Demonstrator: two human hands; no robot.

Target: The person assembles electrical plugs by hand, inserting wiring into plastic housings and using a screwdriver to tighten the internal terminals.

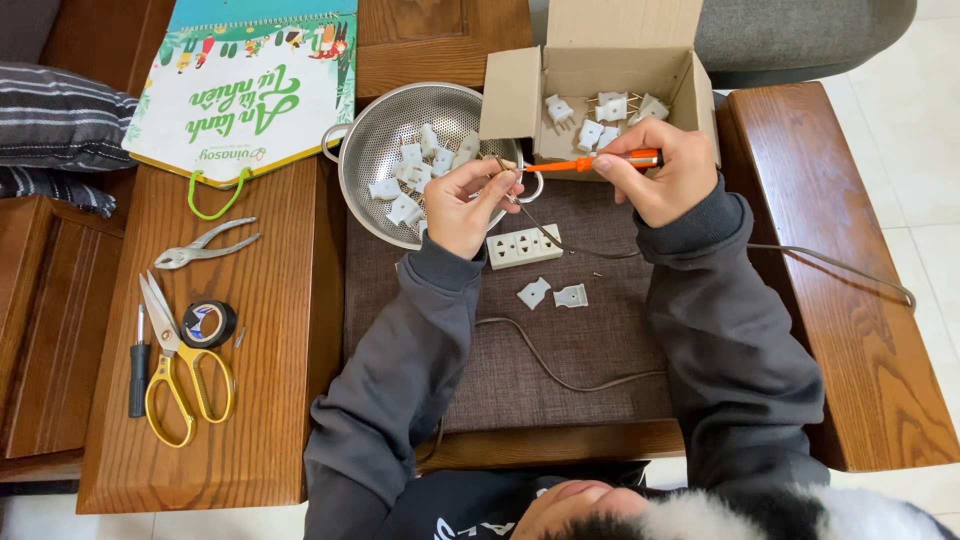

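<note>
One head camera looks straight down from above. It sits close over the table (250,330). The wearer's arms fill the lower frame

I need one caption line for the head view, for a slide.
Right hand drives an orange screwdriver toward a small part in the left hand, above a white socket strip.

We raise both forearms, grey-sleeved, elbows bent and wide, wrists drawn in toward each other. Our left hand (463,203) curls into a pinch, thumb meeting fingertips at its upper right. Our right hand (662,168) closes in a loose fist, knuckles outward, just right of that pinch.
</note>
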